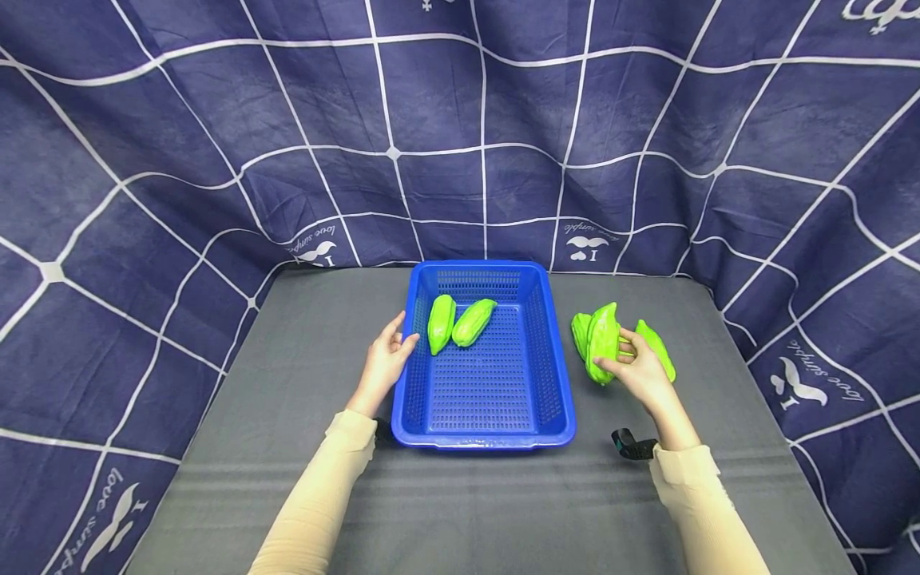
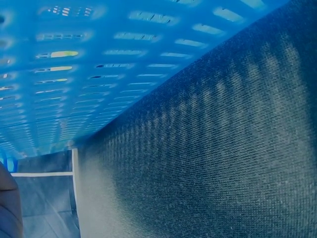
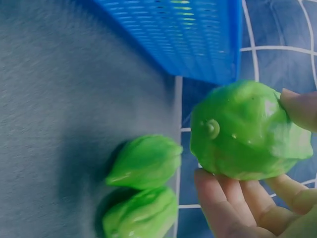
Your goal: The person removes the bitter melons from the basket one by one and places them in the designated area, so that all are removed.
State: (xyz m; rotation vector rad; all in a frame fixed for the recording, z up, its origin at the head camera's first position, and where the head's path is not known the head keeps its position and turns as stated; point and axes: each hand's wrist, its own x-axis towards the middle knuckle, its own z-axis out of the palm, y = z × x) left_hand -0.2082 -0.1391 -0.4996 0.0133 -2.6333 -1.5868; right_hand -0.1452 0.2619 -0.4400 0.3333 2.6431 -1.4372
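My left hand (image 1: 384, 359) holds the left rim of a blue perforated plastic basket (image 1: 483, 441), its thumb at the edge. In the left wrist view only a bit of that hand (image 2: 9, 206) shows beside the slotted basket wall (image 2: 114, 64). To the right of the basket, my right hand (image 1: 640, 367) grips a bright green, ridged bitter melon (image 1: 602, 343), thumb on one side and fingers on the other. The right wrist view shows this melon (image 3: 242, 131) end-on, raised above the table. Two bitter melons (image 1: 441, 323) (image 1: 474, 323) lie inside the basket, toward its left side.
More bitter melons (image 1: 580, 329) (image 1: 657, 351) lie on the grey table (image 1: 489, 511), on either side of the held one. A black wrist-worn device (image 1: 632, 444) sits by the right wrist. Navy curtain (image 1: 446, 104) with white lines hangs behind and at the sides.
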